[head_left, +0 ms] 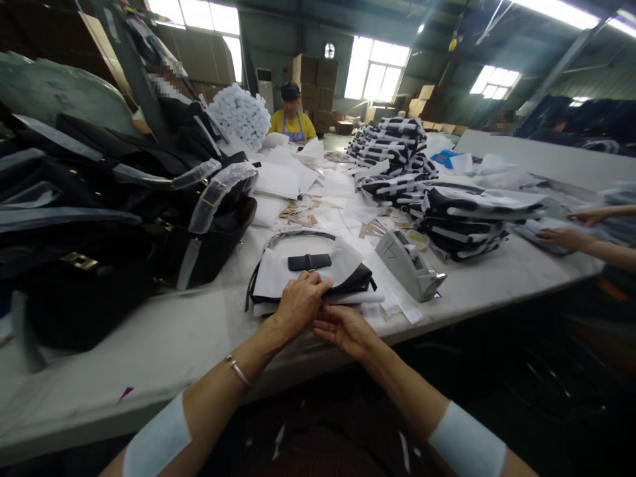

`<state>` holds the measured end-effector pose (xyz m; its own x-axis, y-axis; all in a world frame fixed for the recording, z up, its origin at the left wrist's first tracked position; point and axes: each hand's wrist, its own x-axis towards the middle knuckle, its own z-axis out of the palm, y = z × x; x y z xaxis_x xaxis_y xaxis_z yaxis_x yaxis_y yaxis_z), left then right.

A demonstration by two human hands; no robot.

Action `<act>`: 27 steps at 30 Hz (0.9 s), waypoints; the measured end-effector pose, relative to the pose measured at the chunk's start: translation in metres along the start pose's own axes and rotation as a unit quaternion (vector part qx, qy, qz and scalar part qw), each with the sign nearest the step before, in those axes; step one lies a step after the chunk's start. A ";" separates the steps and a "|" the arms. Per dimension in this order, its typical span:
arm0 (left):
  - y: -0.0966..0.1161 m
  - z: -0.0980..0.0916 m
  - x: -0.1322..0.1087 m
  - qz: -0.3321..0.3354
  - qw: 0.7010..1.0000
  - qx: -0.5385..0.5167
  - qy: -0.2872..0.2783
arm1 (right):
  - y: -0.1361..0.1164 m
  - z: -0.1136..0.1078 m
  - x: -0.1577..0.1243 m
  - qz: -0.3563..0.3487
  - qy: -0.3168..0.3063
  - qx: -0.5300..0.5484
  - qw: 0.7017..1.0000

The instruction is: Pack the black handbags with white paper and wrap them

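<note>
In front of me a black handbag (352,281) lies on the table, largely covered by white paper (271,281). A small black strap piece with a metal fitting (309,262) rests on top, and the curved handle (301,235) points away from me. My left hand (301,298) is closed on the bag's near edge, just below the strap piece. Close against it, my right hand (348,329) reaches in palm up, its fingers stretched out beneath the left fingers at that edge. The fingertips partly hide each other. Right of the bag stands a grey tape dispenser (410,268).
Black bags with wrapped handles (203,245) crowd the left side. Stacked wrapped bags (462,218) stand at the right, beyond the dispenser. Paper sheets (281,179) and brown tags (301,211) lie behind. A co-worker's hands (566,238) are at far right; another person (293,122) sits opposite.
</note>
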<state>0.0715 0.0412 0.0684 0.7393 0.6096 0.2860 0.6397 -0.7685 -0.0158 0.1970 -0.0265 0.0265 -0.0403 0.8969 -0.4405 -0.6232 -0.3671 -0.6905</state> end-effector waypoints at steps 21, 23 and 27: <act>-0.012 0.058 -0.022 0.098 0.985 0.047 0.137 | -0.010 -0.018 0.010 0.010 0.035 -0.186 0.982; -0.011 0.061 -0.025 0.103 0.981 0.042 0.157 | -0.020 -0.015 -0.006 -0.036 0.005 -0.308 0.951; -0.007 0.065 -0.029 0.094 0.980 0.024 0.176 | -0.049 0.000 -0.032 -0.388 -0.029 -0.523 0.758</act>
<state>0.0595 0.0417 -0.0015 0.7316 0.3468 0.5870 0.5154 -0.8449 -0.1432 0.2283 -0.0372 0.0742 -0.0311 0.9410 0.3370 0.4826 0.3094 -0.8194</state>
